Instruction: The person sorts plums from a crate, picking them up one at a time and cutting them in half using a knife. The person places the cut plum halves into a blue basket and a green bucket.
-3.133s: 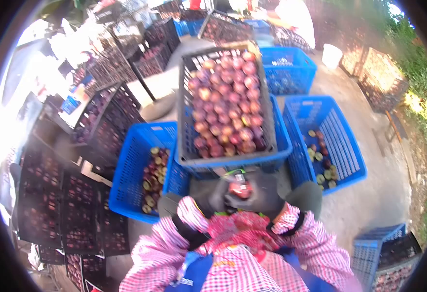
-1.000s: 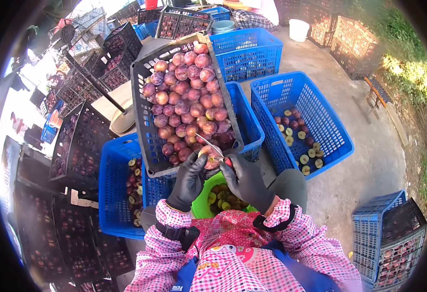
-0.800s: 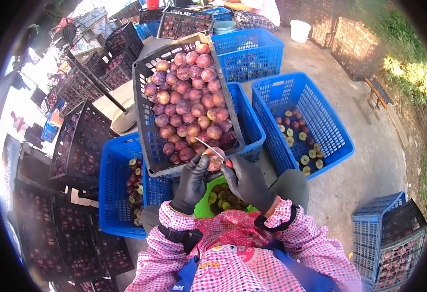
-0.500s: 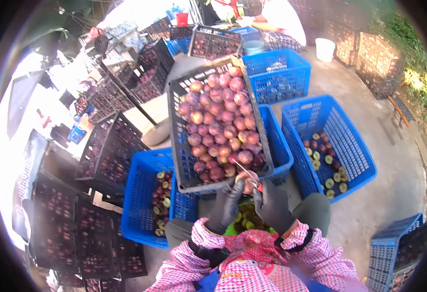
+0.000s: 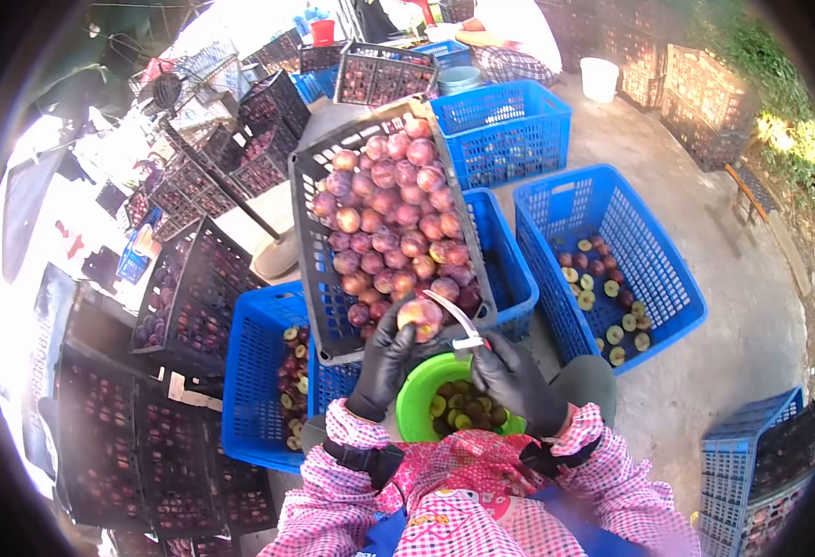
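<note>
Head view, going left to right: a blue crate (image 5: 249, 371) with cut plum halves stands beside the left knee, its rim close to that forearm. Gloved and partly closed, the left hand (image 5: 384, 367) grips a whole-looking plum (image 5: 419, 317) between thumb and fingers, over the near rim of the black crate (image 5: 300, 213) heaped with plums. A slick skin could let the fruit turn, sending the blade towards those fingers; a dropped one might bounce off that rim or land in the green basin (image 5: 412, 395) just below. The right hand (image 5: 516, 379) is closed round the handle of a curved knife (image 5: 454, 313), tip beside the plum; contact is hard to judge. Swinging rightward, its elbow could meet the right-hand blue crate (image 5: 644, 246); beyond that, concrete floor (image 5: 746, 306) gives more room.
</note>
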`<state>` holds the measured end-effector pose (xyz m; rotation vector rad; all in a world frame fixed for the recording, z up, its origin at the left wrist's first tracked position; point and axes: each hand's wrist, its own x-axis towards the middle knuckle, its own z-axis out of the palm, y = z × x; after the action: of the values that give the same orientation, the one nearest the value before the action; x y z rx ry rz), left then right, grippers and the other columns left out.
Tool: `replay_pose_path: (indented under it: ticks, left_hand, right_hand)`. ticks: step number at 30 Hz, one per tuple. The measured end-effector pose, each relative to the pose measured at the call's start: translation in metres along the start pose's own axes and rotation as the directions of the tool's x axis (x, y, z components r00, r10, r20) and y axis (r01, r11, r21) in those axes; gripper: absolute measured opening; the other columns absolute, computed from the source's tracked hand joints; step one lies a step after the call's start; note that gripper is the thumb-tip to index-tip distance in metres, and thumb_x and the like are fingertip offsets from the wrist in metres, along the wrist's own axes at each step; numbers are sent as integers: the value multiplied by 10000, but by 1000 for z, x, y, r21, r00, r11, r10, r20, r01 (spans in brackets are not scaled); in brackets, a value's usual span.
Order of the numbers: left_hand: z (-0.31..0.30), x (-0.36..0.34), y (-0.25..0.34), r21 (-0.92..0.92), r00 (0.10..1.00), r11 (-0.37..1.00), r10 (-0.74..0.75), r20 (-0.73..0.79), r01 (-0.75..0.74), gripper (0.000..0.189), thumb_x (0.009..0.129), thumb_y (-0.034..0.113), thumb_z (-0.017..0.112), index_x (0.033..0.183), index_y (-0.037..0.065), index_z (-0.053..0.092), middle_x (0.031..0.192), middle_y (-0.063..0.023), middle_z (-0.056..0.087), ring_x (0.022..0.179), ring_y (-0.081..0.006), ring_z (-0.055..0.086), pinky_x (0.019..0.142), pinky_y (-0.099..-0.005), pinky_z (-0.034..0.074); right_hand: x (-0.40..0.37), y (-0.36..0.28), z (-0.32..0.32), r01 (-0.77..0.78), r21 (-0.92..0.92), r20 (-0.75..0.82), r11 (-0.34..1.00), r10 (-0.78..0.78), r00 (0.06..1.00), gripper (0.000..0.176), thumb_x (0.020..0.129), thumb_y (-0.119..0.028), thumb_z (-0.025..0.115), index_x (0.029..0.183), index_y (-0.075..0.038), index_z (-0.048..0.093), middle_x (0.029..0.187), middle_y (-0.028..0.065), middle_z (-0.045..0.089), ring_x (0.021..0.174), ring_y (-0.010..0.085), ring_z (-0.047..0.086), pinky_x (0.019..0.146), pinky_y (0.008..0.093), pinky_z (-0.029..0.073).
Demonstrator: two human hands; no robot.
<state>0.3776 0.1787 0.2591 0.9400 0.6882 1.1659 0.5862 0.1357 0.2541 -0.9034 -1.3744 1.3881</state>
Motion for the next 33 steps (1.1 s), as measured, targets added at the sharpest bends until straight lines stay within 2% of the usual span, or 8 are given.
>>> replay_pose_path:
  ticks: [1,3,4,23,26,28,31,33]
  left_hand:
    - [-1,-1,-1,-45,1000,999,-15,-21,14,533,979,224,608,1444,58,407,1340,-109,541,1160,-201,591,1011,-379,510]
    - [3,-6,1,21,999,1000,19,-33,-19,521,959,213,645,1410,42,448,1311,-104,569,1137,-192,602,984,-363,521]
    - [1,-7,0,15,999,1000,12,-31,-11,521,959,213,645,1410,42,448,1311,-104,569,1137,-192,602,984,-363,521]
    - [4,-14,-12,247,990,968,76,-123,-44,460,908,174,721,1287,-9,536,1184,-73,643,1052,-141,622,917,-295,517]
    - [8,-12,-13,317,991,945,106,-81,-75,472,973,326,624,1296,-4,528,1170,-80,658,1047,-175,639,954,-321,500]
    - [8,-11,-14,-139,995,986,-94,-31,89,535,1002,451,524,1291,0,529,1187,-97,644,1095,-194,618,963,-342,492]
    - [1,-3,-17,-76,981,985,-146,129,157,573,1046,478,386,1341,-4,480,1248,-104,584,1139,-167,580,962,-327,482]
    - [9,-11,-12,90,995,991,-96,2,95,613,1021,497,441,1393,10,435,1278,-134,563,1193,-236,555,978,-370,484]
  right_hand:
    - [0,0,3,-11,-3,-5,1000,11,1000,284,1024,-321,511,1068,-45,560,731,68,606,619,165,607,557,336,458]
    - [0,0,8,248,-603,-51,758,-346,937,239,984,-267,560,1059,-40,567,784,161,636,705,285,658,609,375,484]
    - [-3,-5,16,198,-599,-100,776,-318,943,225,945,-234,597,1061,-43,569,818,206,637,745,365,653,619,418,498]
    - [4,34,41,165,-754,-93,635,-352,931,241,967,-276,583,985,-40,535,601,147,595,511,327,610,447,436,441]
    - [5,41,43,184,-740,-103,646,-380,919,241,972,-272,575,977,-39,517,563,142,565,481,321,591,423,431,424]
    - [5,42,45,181,-722,-117,668,-376,919,241,973,-268,571,988,-35,517,565,143,563,479,326,586,426,433,425]
    - [7,49,46,197,-686,-130,700,-384,914,241,970,-259,572,1007,-27,519,573,148,562,484,341,583,438,442,428]
    - [4,50,44,204,-675,-142,709,-396,907,241,967,-253,576,1015,-23,521,579,151,564,490,351,584,447,449,431]
